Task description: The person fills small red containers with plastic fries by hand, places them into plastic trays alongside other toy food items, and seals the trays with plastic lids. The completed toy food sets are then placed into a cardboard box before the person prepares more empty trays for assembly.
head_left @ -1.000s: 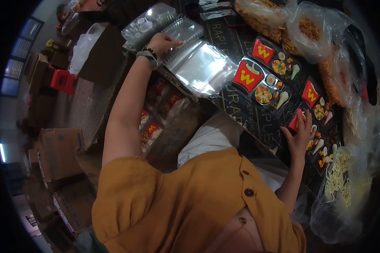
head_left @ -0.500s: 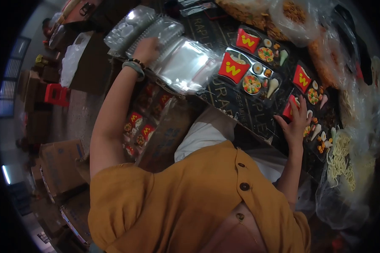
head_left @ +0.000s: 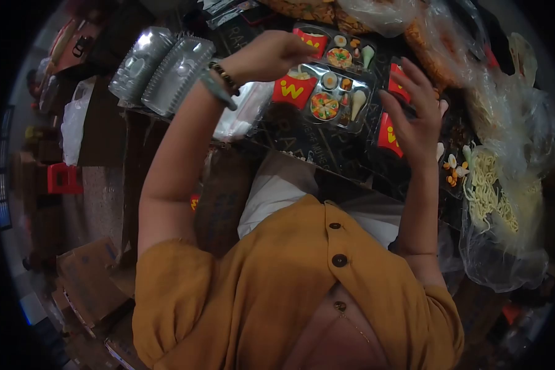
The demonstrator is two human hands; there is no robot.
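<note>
My left hand (head_left: 271, 57), with bracelets at its wrist, is over the upper filled tray (head_left: 342, 49), its fingers bunched at a red fries box (head_left: 312, 43). What they hold, if anything, is hidden. Below lies another filled tray (head_left: 344, 102) with a red box (head_left: 294, 88), a round pizza piece, an egg piece and a drumstick piece. My right hand (head_left: 416, 114) is over the right-hand group, fingers spread, beside one red box (head_left: 388, 134) and just under another (head_left: 398, 83).
Clear plastic shells (head_left: 177, 74) stand at the left, beside flat clear bags (head_left: 243, 111). Bags of loose pieces (head_left: 435, 52) lie along the back. Noodle-like strands (head_left: 490, 191) are at the right. A red stool (head_left: 65, 179) and cardboard boxes (head_left: 95, 277) are on the far left.
My left hand has moved right, from the clear shells to the upper filled tray. My right hand stays over the right-hand group, slightly higher. The whole view has shifted.
</note>
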